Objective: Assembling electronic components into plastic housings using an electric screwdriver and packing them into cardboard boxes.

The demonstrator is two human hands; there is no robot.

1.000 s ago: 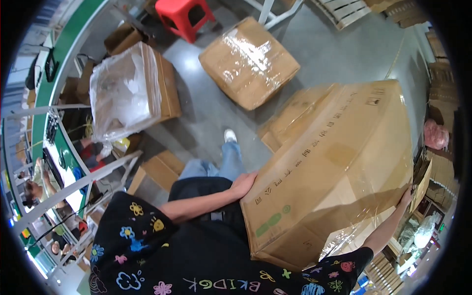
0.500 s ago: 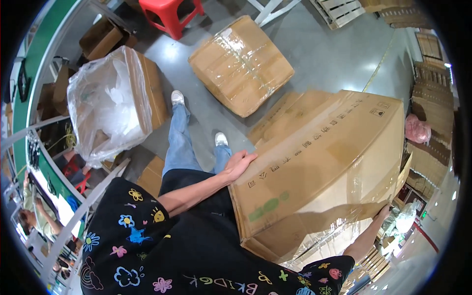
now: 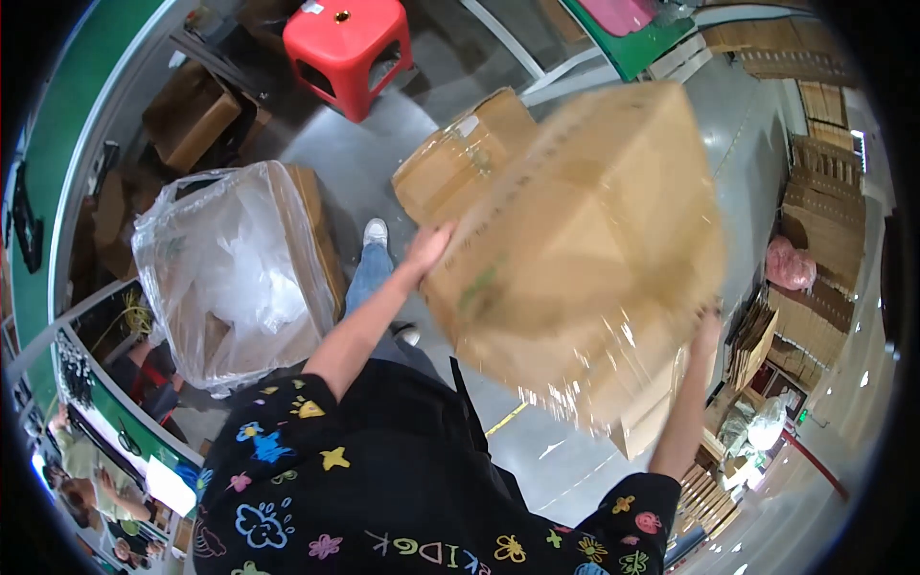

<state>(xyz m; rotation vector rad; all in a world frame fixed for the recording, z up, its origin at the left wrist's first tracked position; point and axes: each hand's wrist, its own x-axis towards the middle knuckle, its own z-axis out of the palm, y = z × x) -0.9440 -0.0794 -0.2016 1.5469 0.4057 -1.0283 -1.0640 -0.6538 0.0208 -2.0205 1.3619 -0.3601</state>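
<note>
A large brown cardboard box (image 3: 594, 249) hangs tilted before me, blurred by motion, with clear tape shining along its lower side. My left hand (image 3: 431, 249) grips its left edge, fingers partly hidden behind the cardboard. On the opposite side, my right hand (image 3: 708, 321) holds the box's lower right edge, its fingertips smeared. Beyond the held box, a taped cardboard box (image 3: 446, 177) stands on the floor, partly covered from sight. To my left is an open carton (image 3: 324, 230) lined with a clear plastic bag (image 3: 249, 278).
A red plastic stool (image 3: 350, 43) stands at the far left of centre. Along the left runs a green-topped workbench (image 3: 43, 268), with people at its near end. Stacked flat cardboard (image 3: 824, 220) and a pink bag (image 3: 791, 264) line the right side. Another green table (image 3: 637, 48) is at the back.
The large box has risen and swung away from my body, with both hands still on it. It now covers more of the taped floor box. My view has shifted, bringing more of the stool in.
</note>
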